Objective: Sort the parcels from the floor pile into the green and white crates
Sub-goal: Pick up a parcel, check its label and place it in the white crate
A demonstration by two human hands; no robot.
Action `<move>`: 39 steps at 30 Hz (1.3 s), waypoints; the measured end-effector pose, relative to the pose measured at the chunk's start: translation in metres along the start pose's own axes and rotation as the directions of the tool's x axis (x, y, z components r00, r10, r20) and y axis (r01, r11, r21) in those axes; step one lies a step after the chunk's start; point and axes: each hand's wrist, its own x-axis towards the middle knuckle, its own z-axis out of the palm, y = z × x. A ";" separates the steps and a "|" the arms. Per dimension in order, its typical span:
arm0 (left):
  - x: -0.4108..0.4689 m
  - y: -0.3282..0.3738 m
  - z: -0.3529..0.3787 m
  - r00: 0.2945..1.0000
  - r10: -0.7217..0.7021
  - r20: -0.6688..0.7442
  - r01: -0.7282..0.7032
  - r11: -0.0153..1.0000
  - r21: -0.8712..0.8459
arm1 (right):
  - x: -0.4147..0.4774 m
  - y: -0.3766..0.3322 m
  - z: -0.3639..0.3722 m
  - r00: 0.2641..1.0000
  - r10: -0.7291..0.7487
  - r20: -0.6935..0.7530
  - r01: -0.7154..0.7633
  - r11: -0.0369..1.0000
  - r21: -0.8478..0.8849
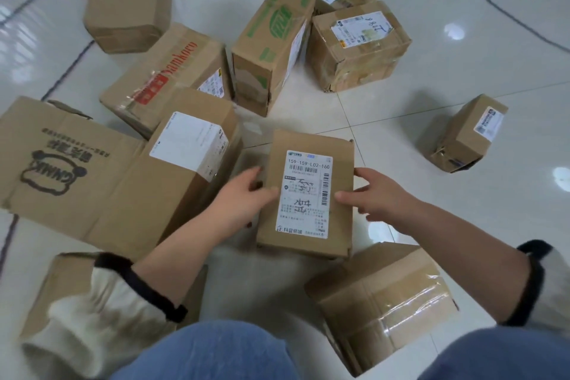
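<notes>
Glossy white tiled floor (pixel 401 120) with cardboard boxes scattered all over it, the biggest being the panda-logo carton (pixel 61 163) on the left. Dead centre of the pile sits a smaller brown parcel (pixel 308 142), its white shipping label (pixel 307 194) facing up. The left hand (pixel 243 194) grips its left edge and the right hand (pixel 376 194) its right edge, thumbs on top.

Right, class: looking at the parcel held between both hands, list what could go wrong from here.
1. The left hand and right hand pinch the labelled parcel only at its side edges, so it might slip when lifted.
2. The taped box sits close beside the right forearm; swinging the parcel away could knock it.
3. Neither crate is in view, so the person may have to turn, and loose cable lies on the floor.
</notes>
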 end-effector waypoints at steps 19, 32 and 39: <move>-0.035 0.045 -0.023 0.991 0.044 0.127 -0.013 0.971 -0.237 | -0.034 -0.034 -0.016 1.000 -0.006 0.021 -0.002 0.925 0.380; -0.286 0.308 -0.112 0.963 0.259 0.072 -0.219 0.911 -0.351 | -0.318 -0.264 -0.143 0.973 -0.185 -0.140 0.214 0.947 0.239; -0.482 0.485 -0.172 0.932 0.361 0.033 -0.329 0.879 -0.344 | -0.533 -0.404 -0.232 0.927 -0.354 -0.123 0.372 0.910 0.185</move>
